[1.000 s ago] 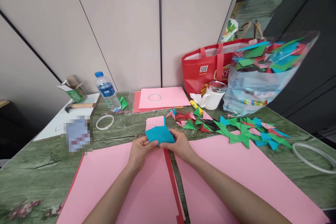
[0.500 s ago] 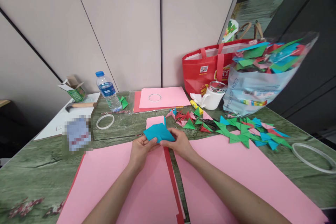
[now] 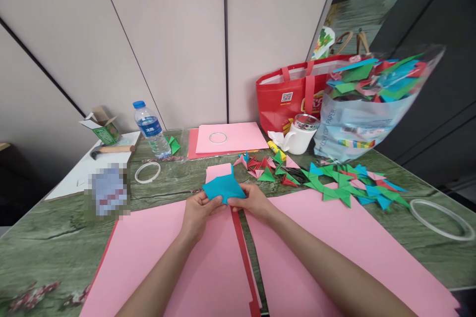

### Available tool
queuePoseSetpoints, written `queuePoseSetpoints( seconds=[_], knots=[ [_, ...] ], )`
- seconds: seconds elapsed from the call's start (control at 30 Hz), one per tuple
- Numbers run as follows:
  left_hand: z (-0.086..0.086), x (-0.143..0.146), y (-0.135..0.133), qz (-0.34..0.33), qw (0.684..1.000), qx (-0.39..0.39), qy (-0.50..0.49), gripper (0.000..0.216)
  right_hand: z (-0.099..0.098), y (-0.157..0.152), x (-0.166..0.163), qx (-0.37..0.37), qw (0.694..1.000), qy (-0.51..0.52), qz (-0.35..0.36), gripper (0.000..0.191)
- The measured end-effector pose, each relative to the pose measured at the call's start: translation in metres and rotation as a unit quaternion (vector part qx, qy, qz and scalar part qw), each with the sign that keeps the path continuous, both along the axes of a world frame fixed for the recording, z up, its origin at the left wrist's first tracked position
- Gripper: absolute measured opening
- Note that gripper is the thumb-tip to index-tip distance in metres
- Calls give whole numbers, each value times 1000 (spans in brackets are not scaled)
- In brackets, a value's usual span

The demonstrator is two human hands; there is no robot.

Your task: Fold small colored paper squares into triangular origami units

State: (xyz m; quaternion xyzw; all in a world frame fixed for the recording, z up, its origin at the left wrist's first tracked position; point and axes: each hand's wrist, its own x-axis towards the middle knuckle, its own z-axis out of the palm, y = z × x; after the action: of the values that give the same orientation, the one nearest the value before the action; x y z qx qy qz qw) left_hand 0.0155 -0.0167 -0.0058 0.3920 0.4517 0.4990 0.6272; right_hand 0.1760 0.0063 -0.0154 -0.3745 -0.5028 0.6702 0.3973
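Just below the frame's center, the blue paper (image 3: 223, 189) — pinched between the left hand (image 3: 197, 215) and right hand (image 3: 256, 202) — now peaks toward its right, flatter-topped a second ago, so folding seems under way.

Bright blue, angular piece of folded paper (image 3: 223, 189), broad face tilted up toward the viewer, corners pointing left and right; pinched along its near edge between the left grip (image 3: 201, 210) and the right grip (image 3: 255, 202), a thumb of each upon it; in view it partly covers small light-pink rectangular paper (image 3: 218, 172); layers indistinct.
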Motion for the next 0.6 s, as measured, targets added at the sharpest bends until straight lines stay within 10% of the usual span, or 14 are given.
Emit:
queuePoseSetpoints(
  seconds=[0.6],
  knots=[
    [1,5,-3,-20,999,11,-40,31,4,-9,-13,148,972,-152,-106,24]
  ],
)
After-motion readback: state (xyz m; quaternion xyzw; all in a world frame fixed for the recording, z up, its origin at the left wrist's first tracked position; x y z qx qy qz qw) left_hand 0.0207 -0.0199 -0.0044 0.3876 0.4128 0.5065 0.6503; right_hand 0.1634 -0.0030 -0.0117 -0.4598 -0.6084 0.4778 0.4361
